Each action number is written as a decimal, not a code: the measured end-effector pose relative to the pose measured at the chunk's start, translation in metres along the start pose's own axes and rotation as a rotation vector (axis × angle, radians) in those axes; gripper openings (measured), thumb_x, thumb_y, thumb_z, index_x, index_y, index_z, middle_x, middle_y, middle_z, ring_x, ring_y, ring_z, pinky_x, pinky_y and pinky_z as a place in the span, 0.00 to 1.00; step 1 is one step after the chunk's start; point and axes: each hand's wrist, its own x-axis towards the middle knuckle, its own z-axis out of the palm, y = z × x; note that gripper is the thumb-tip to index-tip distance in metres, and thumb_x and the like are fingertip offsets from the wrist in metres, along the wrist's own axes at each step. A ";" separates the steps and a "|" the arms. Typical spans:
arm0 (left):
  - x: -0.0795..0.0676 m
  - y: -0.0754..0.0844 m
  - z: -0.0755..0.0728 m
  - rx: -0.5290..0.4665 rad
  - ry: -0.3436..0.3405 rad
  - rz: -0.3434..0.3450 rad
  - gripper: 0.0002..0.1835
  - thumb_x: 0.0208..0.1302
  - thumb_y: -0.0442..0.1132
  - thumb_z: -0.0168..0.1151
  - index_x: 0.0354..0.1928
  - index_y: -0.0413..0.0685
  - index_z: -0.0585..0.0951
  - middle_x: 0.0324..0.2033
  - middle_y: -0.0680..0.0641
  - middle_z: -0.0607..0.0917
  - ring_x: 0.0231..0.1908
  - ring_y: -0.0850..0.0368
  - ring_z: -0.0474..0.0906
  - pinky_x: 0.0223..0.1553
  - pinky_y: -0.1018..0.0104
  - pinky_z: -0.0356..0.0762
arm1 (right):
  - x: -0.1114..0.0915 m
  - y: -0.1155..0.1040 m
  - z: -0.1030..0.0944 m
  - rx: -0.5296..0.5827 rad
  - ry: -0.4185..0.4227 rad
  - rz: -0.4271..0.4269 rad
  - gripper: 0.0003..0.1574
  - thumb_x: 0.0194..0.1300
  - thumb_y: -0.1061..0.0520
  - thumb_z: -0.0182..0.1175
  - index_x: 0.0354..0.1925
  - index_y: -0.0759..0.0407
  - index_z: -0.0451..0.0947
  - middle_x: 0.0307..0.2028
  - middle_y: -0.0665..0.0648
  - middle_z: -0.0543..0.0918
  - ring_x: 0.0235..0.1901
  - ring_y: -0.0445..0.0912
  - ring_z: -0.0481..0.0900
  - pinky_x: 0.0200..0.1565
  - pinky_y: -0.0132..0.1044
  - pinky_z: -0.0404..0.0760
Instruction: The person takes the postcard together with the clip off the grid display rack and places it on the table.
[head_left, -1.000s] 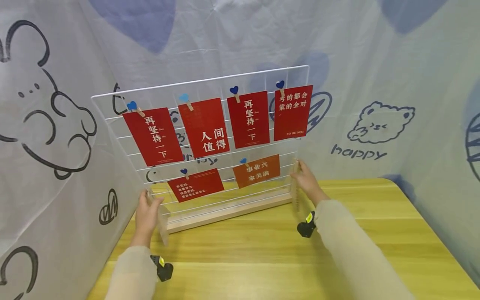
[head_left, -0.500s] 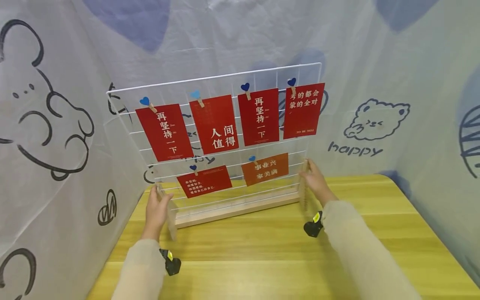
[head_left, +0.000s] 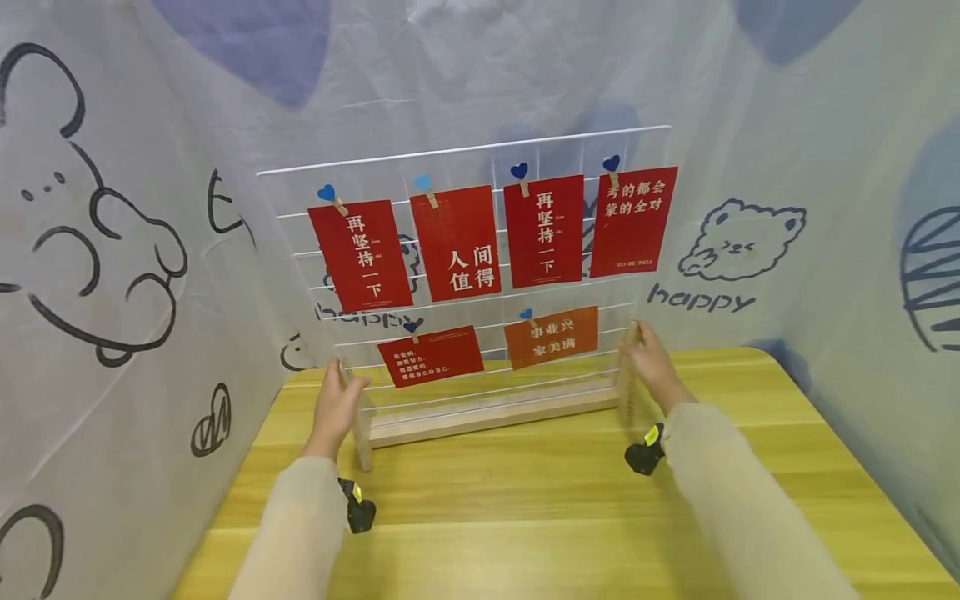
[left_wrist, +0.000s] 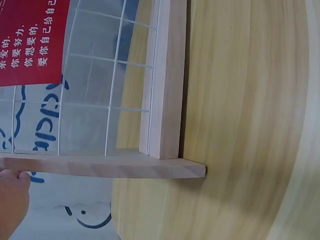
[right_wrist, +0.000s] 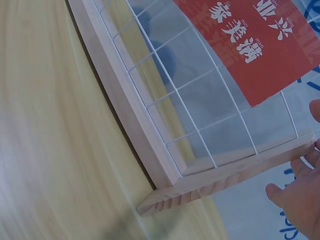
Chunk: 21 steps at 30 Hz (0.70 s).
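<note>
A white wire grid rack [head_left: 465, 153] stands on a pale wooden base [head_left: 495, 417] with a wooden board at each side. My left hand [head_left: 335, 408] grips the top of the left side board [left_wrist: 110, 166], thumb on the inner side. At the other end my right hand [head_left: 652, 367] holds the top of the right side board [right_wrist: 235, 172]. Several red cards, such as an upright one [head_left: 455, 242], hang from the wires by small wooden clips with blue hearts [head_left: 520, 172]. Lower down are a wide red card [head_left: 435, 358] and an orange-red card [head_left: 551, 337].
The rack rests on a yellow wood-grain table [head_left: 510, 517]. Pale cloth walls [head_left: 465, 75] with cartoon drawings enclose the table at the back and both sides. A small black device [head_left: 645, 454] is worn at each wrist.
The rack has shifted to the right across the table, with both hands moving along on its side boards. The cards stay clipped in their places. The head view has turned slightly.
</note>
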 end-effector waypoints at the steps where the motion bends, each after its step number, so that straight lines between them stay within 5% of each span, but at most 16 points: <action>1: 0.000 0.000 0.000 0.001 -0.002 -0.002 0.40 0.64 0.44 0.48 0.70 0.38 0.40 0.69 0.35 0.46 0.68 0.38 0.42 0.67 0.47 0.41 | 0.000 0.000 0.000 0.001 -0.002 -0.003 0.42 0.69 0.59 0.42 0.69 0.66 0.29 0.69 0.71 0.38 0.68 0.63 0.37 0.67 0.55 0.38; 21: -0.001 0.006 -0.006 0.013 -0.057 -0.044 0.44 0.61 0.48 0.49 0.70 0.40 0.37 0.70 0.38 0.42 0.69 0.41 0.39 0.67 0.46 0.39 | -0.001 -0.001 -0.002 -0.021 -0.041 -0.018 0.41 0.70 0.56 0.40 0.69 0.67 0.30 0.68 0.73 0.38 0.67 0.66 0.38 0.65 0.59 0.41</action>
